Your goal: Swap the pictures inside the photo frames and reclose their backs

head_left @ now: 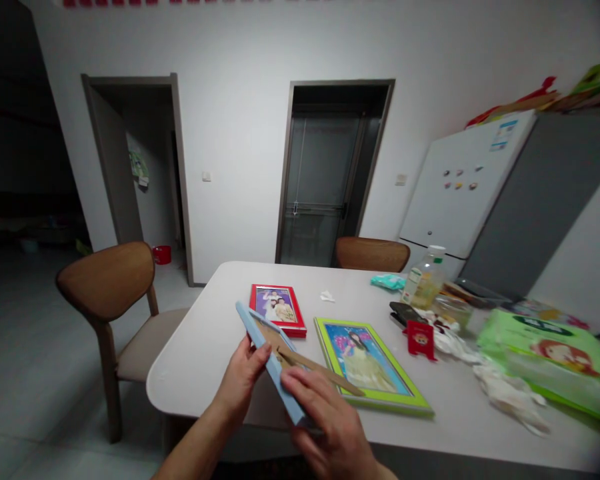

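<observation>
Head view: my left hand (245,377) and right hand (325,413) both grasp the blue frame (273,353), tilted above the near edge of the desk (205,360); the green frame (373,363) lies right of the red frame (279,308).

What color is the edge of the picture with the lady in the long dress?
The frame is bright yellow-green, seen best in the head view.

Hands holding blue frame (275,363), red frame (279,310), green frame (373,365), white table (205,340)
</observation>
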{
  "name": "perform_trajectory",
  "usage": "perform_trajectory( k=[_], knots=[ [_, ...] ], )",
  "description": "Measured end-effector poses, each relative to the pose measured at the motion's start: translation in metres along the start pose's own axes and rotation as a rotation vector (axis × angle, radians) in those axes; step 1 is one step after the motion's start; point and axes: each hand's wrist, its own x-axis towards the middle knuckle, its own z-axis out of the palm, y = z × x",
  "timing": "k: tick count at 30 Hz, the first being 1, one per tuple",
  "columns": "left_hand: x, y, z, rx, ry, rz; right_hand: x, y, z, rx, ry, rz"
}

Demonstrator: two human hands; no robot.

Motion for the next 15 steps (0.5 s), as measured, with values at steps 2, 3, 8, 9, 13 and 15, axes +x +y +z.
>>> perform_trajectory(
  k=[2,3,8,9,13,15],
  knots=[
    [-0.006,-0.007,-0.008,-0.025,-0.011,-0.054,-0.010,-0.001,0.012,-0.013,-0.035,-0.088],
    [-0.007,-0.011,-0.012,-0.030,-0.015,-0.082,-0.014,0.000,0.018,-0.016,-0.051,-0.110],
    [-0.001,-0.032,-0.038,0.032,-0.022,-0.127,-0.033,0.004,0.052,-0.040,-0.131,-0.096],
    [0.001,-0.036,-0.043,0.076,-0.013,-0.111,-0.034,0.004,0.058,-0.049,-0.140,-0.084],
    [0.008,-0.050,-0.062,0.416,0.114,-0.033,-0.035,0.000,0.081,-0.067,-0.166,-0.057],
    [0.008,-0.055,-0.068,0.620,0.190,-0.068,-0.035,-0.001,0.089,-0.071,-0.179,-0.041]
  ],
)
